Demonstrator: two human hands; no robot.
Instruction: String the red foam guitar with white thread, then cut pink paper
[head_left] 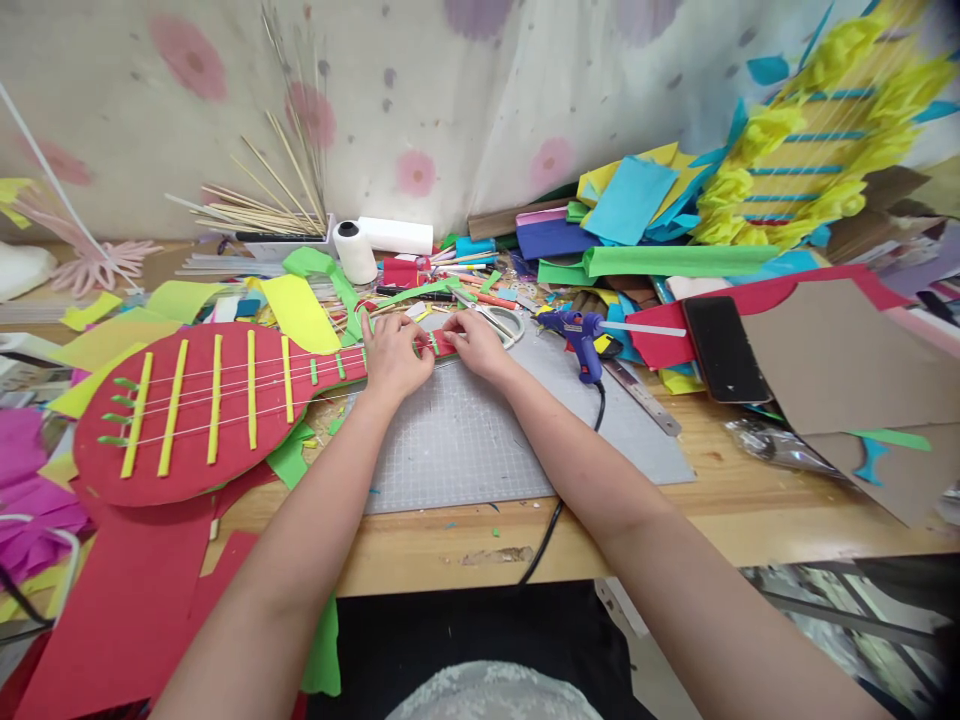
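Bending over the far left edge of the grey cutting mat [465, 440], the left hand [396, 350] rests on the neck of a red guitar-shaped craft [195, 440], thumb and forefinger curled close together; whether that grip pinches one of the white strings [232, 367] I cannot tell. The right hand [480, 345], nearer the mat's middle, has bent fingers at the neck's tip, its hold likewise unclear. The craft's round body lies left of the mat, over loose paper scraps [289, 460], so a pull at the tip could swing or tilt it. Uneven tension might leave strings slack, and a hard tug could peel the green strips [313, 371]. On the mat's right side sits a glue gun [577, 335]; its cord [601, 405] passes by the right forearm [600, 480], which might snag and drag it.
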